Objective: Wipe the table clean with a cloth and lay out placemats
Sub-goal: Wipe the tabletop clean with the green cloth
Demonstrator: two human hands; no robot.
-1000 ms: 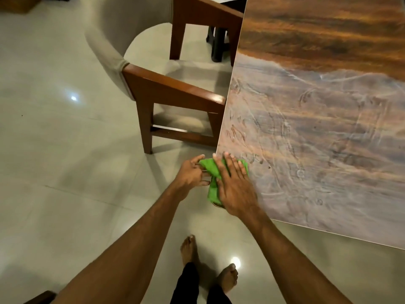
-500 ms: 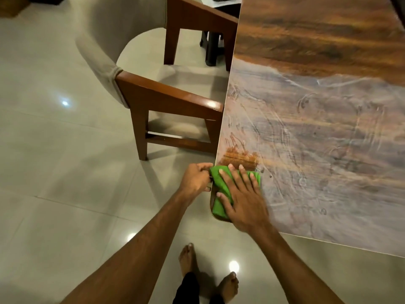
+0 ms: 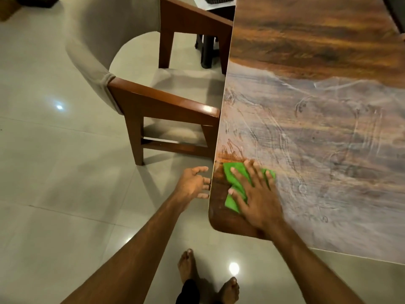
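At the near left corner of the wooden table (image 3: 328,40), our right hand (image 3: 258,198) lies flat on the green cloth (image 3: 233,172). The fingers are straight and spread apart, pressing it onto the top. The cloth is bunched up and pokes out past the fingertips and beside the thumb.

It sits right on the line where bare brown wood meets the cloudy whitish film (image 3: 317,132) that covers most of the near half of the top, all swirls and streaks. The corner patch around the cloth shows clean dark wood, and so does the far end of the table.

Our left hand (image 3: 190,183) is off the table, just beside its left edge. The fingers are loosely apart and hold nothing. The tips are right at the edge, but honestly we can't tell if they touch it.

Further along that same side there's a wooden armchair (image 3: 135,119) with a beige padded back. Its near armrest (image 3: 166,104) ends right at the table's edge, so it crowds that side. Past it a black furniture leg (image 3: 207,51) stands under the table.

The floor tiles (image 3: 54,172) are glossy beige with a couple of bright light spots. Our bare feet (image 3: 186,264) stand near the table corner.
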